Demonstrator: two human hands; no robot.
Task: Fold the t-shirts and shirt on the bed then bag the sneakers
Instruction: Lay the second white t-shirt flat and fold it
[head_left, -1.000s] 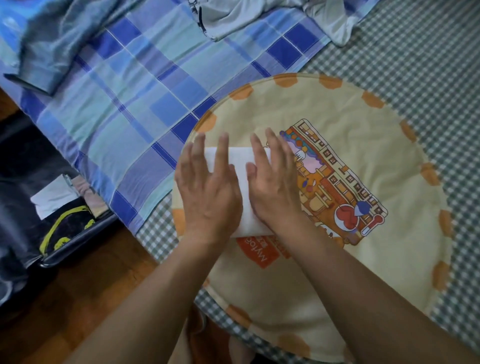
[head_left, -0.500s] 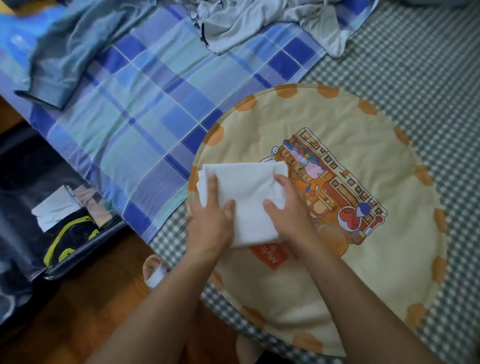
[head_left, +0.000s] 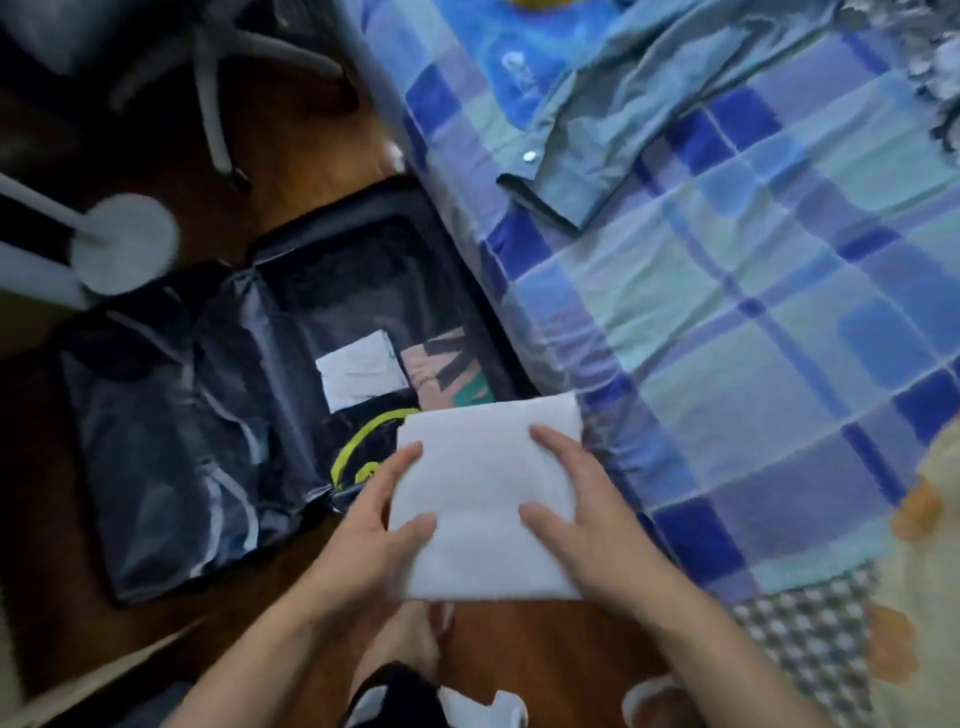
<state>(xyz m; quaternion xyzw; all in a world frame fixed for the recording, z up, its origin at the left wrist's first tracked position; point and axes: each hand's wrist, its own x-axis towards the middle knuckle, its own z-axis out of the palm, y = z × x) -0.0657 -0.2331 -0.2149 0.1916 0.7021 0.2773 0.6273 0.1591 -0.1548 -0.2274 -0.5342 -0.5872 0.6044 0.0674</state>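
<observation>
hands (head_left: 493, 525) gripping folded t-shirt (head_left: 485, 499), suitcase (head_left: 291, 374) below

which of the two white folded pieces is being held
The bigger white folded t-shirt, gripped by the left hand and right hand. The smaller white piece lies untouched inside the suitcase.

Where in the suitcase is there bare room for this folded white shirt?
The suitcase's left half shows only dark lining, and so does the right half's far end beyond the white item. The near right corner is crowded: white item, pink garment and black-and-yellow garment. Both hands, left hand and right hand, hold the folded shirt over it.
</observation>
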